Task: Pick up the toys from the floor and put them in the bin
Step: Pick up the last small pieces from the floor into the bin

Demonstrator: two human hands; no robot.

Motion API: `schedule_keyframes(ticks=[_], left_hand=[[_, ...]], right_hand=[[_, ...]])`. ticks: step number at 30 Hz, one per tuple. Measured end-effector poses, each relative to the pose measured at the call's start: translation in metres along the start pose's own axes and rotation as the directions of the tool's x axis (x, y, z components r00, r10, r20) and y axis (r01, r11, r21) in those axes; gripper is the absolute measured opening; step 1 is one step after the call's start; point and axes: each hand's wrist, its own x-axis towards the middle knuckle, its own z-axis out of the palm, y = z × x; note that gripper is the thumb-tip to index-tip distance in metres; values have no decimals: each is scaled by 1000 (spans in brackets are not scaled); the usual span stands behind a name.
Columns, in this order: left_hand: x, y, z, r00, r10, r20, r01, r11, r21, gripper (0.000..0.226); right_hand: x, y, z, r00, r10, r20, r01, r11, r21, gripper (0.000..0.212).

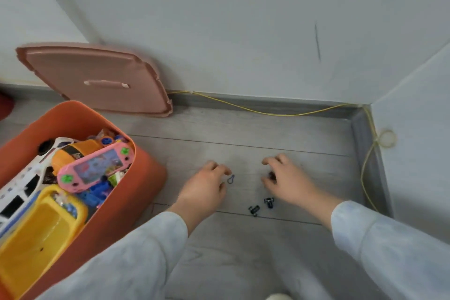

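Note:
An orange bin (146, 178) stands at the left, filled with toys, among them a pink handheld game (97, 165) and a yellow toy truck bed (41, 236). On the grey floor lie a small blue loop-shaped clip (231, 179) and two tiny black toy pieces (254, 210) (269, 201). My left hand (207, 185) hovers with curled fingers right beside the clip, not holding it. My right hand (285, 178) reaches down with its fingers curled round a small dark piece (272, 175) on the floor.
The bin's pink lid (97, 80) leans against the wall behind the bin. A yellow cable (267, 112) runs along the skirting board and down the right corner. Walls close in at the back and the right.

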Motion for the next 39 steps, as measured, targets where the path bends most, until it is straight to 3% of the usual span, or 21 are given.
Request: schedule_keyframes(ticks=[6, 11, 14, 17, 20, 23, 28, 30, 34, 37, 39], left_hand=[[16, 7, 49, 978, -94, 184, 68, 988, 141, 60], [13, 19, 82, 989, 14, 145, -38, 985, 166, 72], [4, 25, 97, 979, 118, 169, -141, 981, 131, 74], [3, 27, 105, 977, 162, 138, -175, 980, 93, 58], [9, 30, 108, 974, 174, 148, -185, 981, 64, 42], [15, 35, 108, 971, 127, 202, -150, 984, 100, 43], [19, 49, 105, 979, 3, 205, -45, 980, 196, 34], [20, 49, 107, 979, -18, 205, -29, 974, 224, 35], [22, 46, 111, 974, -38, 225, -9, 979, 205, 38], [21, 45, 113, 973, -44, 225, 18, 993, 119, 28], [19, 41, 114, 979, -35, 201, 27, 999, 45, 23]], right_hand=[[-9, 34, 22, 993, 1, 115, 10, 995, -96, 83], [-14, 41, 37, 979, -102, 179, 123, 986, -114, 98], [-17, 42, 43, 978, -152, 142, 171, 976, -133, 78], [-14, 42, 43, 973, -203, 111, 214, 972, -97, 56], [-11, 38, 45, 959, -245, 145, 254, 966, -41, 39], [-9, 27, 45, 950, -248, 189, 264, 962, -65, 27], [-7, 29, 35, 986, -128, 110, 119, 989, 84, 13], [-9, 43, 26, 1000, -8, 26, 4, 986, 168, 21], [-18, 69, 19, 956, 283, 72, -285, 849, 445, 27], [-25, 75, 21, 931, 351, 104, -345, 749, 565, 25], [-29, 76, 21, 933, 347, 95, -339, 761, 553, 27]])
